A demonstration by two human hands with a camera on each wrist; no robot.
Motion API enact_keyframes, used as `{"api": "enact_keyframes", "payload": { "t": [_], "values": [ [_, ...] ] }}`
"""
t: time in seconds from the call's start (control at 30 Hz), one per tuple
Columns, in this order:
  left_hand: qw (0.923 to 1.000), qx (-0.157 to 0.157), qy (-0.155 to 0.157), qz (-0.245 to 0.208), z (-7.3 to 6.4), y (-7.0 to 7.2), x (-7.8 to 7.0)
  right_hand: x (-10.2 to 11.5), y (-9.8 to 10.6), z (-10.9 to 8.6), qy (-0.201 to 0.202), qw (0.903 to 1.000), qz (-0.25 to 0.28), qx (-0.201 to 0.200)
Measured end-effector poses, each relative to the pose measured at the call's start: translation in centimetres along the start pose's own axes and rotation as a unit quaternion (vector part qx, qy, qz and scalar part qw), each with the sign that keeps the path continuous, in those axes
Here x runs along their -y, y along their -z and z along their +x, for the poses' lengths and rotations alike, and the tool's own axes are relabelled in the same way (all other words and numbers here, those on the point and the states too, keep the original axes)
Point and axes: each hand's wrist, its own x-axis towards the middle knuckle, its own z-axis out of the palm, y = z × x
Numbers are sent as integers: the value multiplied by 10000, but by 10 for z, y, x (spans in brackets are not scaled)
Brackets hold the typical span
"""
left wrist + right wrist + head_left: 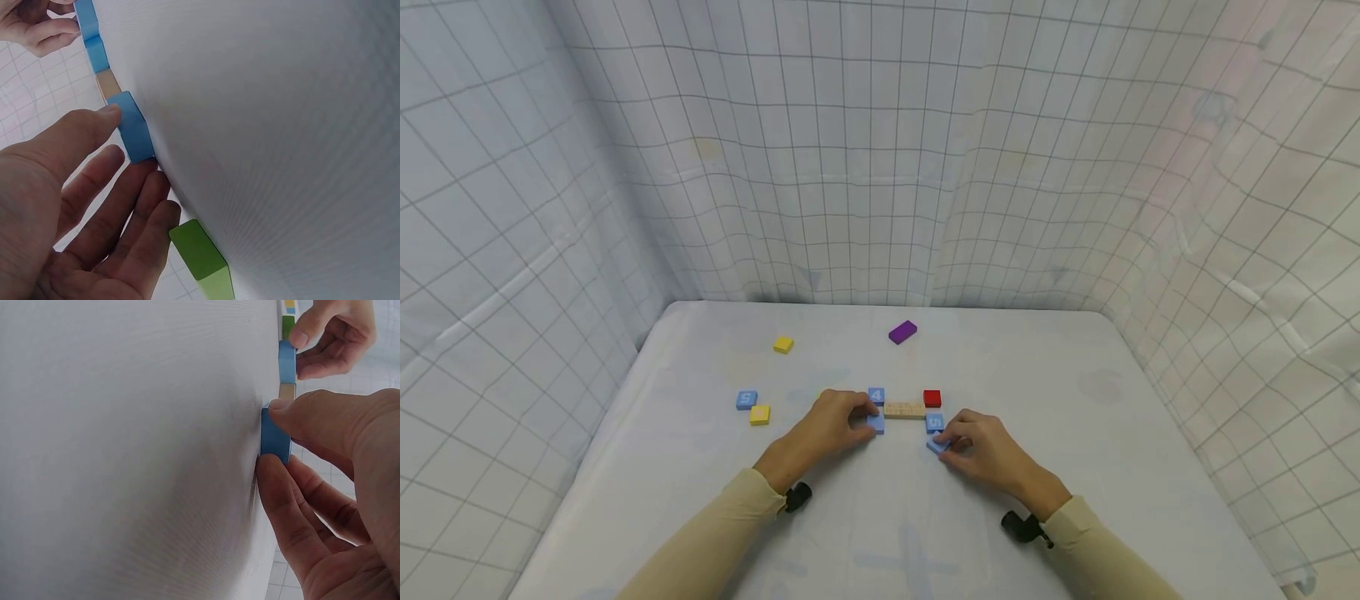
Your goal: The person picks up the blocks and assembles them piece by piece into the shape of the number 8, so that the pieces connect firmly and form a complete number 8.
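Observation:
My left hand (pixel 835 421) pinches a blue tile (pixel 876 425) between thumb and fingers; in the left wrist view the thumb lies on one end of this blue tile (pixel 132 128). Just behind it is a blue tile marked 4 (pixel 876 395). A wooden strip (pixel 905 410) runs rightward from these tiles. At its right end sit a red tile (pixel 932 398) and a blue tile marked 5 (pixel 934 422). My right hand (pixel 988 450) pinches another blue tile (pixel 936 446), turned at an angle, right at the front of the 5 tile.
Left of my left hand lie a second blue 5 tile (pixel 747 400) and a yellow tile (pixel 760 415). Farther back are another yellow tile (pixel 783 345) and a purple block (pixel 902 332). A green block (pixel 199 249) stands beside my left fingers. Gridded white curtains (pixel 880 150) surround the table.

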Motion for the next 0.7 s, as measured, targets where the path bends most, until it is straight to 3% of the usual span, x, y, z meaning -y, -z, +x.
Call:
{"api": "enact_keyframes", "payload": {
  "t": [0.3,0.53,0.7],
  "values": [
    [9996,88,183,172,-3,6,-5,0,1,0,-41,10000,38,34],
    [9994,-266,-101,202,-9,24,-4,0,2,0,-54,9999,114,49],
    [9987,-423,-26,275,-14,36,1,0,3,1,-101,9999,119,62]
  ]
}}
